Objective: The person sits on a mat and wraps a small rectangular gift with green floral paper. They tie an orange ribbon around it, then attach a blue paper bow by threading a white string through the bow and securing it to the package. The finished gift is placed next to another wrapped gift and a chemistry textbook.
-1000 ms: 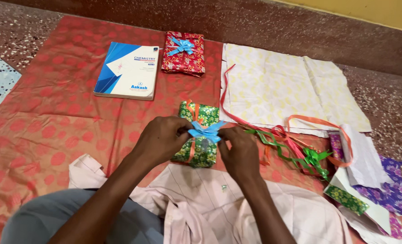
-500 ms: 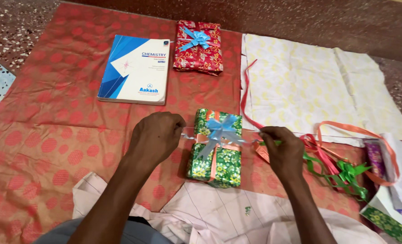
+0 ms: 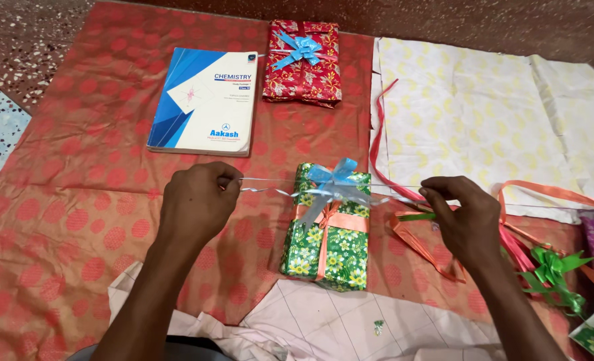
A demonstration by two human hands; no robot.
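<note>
1. The left hand [image 3: 197, 204] is closed in a loose fist, pinching one end of a thin pale blue ribbon string [image 3: 263, 189] just left of the green gift box [image 3: 327, 230].
2. The right hand [image 3: 463, 217] is likewise pinched shut on the other end of that string, to the right of the box. The two hands are well apart, with the box between them, and the string runs taut across its far end.
3. The green gift box lies near the middle of the red patterned cloth [image 3: 76, 200], close to the person. It is wrapped in green paper with yellow and white flowers and has an orange ribbon band [image 3: 334, 224] crossing it.
4. A light blue bow [image 3: 330, 182] sits on the far end of the box, gathered on the string held by both hands.
5. Farther away lies a red gift box [image 3: 304, 63] with its own blue bow on top.
6. To the left of the red box lies a blue and white book [image 3: 203, 100], flat on the cloth.
7. On the far right a pale yellow patterned sheet [image 3: 497, 107] is spread out.
8. Loose orange, pink and green ribbons [image 3: 551, 267] lie at the right, near the right hand.
</note>
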